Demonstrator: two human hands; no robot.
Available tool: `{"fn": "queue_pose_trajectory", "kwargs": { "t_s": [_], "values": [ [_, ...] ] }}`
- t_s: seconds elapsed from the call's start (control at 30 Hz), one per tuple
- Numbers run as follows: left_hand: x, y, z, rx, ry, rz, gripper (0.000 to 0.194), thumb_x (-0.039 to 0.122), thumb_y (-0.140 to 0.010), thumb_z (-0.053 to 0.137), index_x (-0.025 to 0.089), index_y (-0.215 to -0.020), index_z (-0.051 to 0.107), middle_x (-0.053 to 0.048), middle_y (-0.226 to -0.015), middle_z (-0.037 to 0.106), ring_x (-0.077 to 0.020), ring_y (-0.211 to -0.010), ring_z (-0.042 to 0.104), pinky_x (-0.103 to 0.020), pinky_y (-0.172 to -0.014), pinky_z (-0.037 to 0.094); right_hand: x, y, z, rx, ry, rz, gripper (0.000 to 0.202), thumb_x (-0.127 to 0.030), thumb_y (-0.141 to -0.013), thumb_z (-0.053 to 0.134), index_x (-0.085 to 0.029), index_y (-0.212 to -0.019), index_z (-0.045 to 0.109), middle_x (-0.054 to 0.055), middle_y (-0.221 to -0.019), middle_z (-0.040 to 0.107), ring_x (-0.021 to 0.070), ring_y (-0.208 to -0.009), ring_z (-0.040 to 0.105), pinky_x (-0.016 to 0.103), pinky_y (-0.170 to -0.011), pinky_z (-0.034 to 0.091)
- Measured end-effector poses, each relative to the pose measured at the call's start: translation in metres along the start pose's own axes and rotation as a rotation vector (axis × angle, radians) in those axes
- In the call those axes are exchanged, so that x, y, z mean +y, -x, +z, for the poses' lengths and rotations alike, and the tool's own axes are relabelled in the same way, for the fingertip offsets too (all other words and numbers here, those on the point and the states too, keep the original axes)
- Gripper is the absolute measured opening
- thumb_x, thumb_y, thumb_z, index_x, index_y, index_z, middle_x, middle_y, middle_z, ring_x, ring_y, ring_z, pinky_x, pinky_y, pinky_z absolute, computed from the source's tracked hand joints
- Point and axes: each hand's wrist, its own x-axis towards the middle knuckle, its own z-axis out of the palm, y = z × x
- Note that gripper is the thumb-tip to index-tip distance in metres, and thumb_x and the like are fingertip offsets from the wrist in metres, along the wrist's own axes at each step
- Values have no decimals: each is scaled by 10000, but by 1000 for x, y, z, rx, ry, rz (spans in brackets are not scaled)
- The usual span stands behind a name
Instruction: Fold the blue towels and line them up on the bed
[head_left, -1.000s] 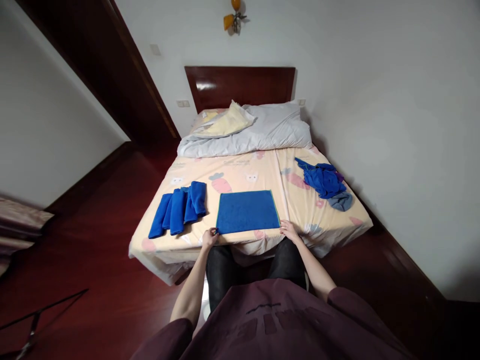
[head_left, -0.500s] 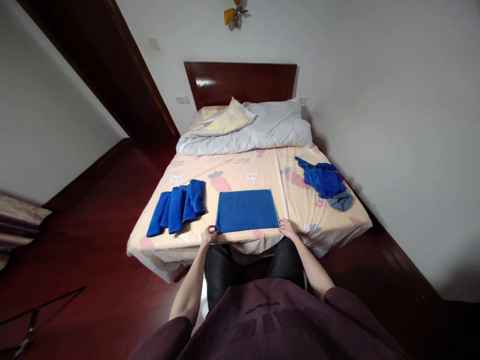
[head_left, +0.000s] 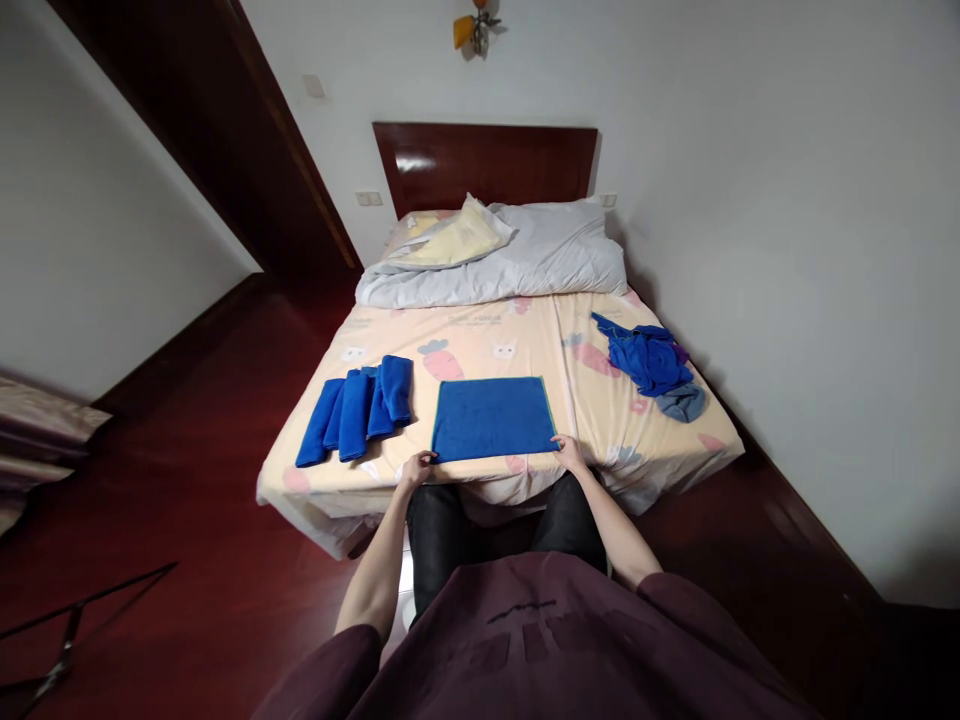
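A blue towel with green edging lies flat on the bed in front of me. My left hand pinches its near left corner between thumb and fingers. At the near right corner, my right hand has its fingers closed on the edge. Several rolled blue towels lie side by side to the left of my left hand. A crumpled heap of blue cloths sits toward the bed's right side, with a greyish-blue piece at its near end.
The bed has a pale sheet with carrot prints. A grey-white quilt is bunched below the wooden headboard. White wall stands close on the right; a black metal stand is on the red floor at lower left.
My right hand has shifted slightly left along the towel's near right corner. My left hand keeps its place at the left corner. The view has moved a little.
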Motion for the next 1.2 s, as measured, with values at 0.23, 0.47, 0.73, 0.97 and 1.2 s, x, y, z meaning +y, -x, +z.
{"fn": "queue_pose_trajectory", "kwargs": {
  "t_s": [0.23,0.47,0.73,0.97,1.2],
  "values": [
    [-1,-2,1,107,-40,46,416,68,-623,582,168,-993,743,-68,-814,742,-274,-894,725,-315,-819,514,3,5,4,115,158,-42,333,-68,-623,639,-228,-892,752,15,-834,709,205,-865,692,320,-839,567],
    [-3,-5,6,266,22,151,239,147,-691,582,170,-891,711,-160,-1136,700,-305,-1123,667,-399,-997,524,3,5,4,142,237,-123,223,-96,-699,620,-208,-827,764,56,-947,712,203,-862,682,354,-910,560],
    [5,-23,-5,88,105,408,254,91,-600,531,211,-792,644,-100,-1121,756,-270,-1223,648,-432,-1113,476,-8,-10,11,4,43,-253,260,-78,-716,581,-223,-843,756,66,-1160,764,221,-1147,695,404,-1109,490],
    [-1,-25,-4,69,91,363,268,119,-664,512,203,-881,646,-88,-972,761,-262,-999,710,-364,-933,537,-4,-13,10,28,5,-176,221,-250,-777,592,-217,-909,766,43,-919,784,216,-908,726,353,-896,573],
    [-8,-20,0,128,109,319,210,190,-724,542,210,-918,620,-85,-899,733,-267,-900,707,-364,-850,534,-1,-21,7,68,-52,-152,227,-385,-776,654,-204,-875,748,52,-842,749,219,-821,693,334,-799,563]
  ]
}}
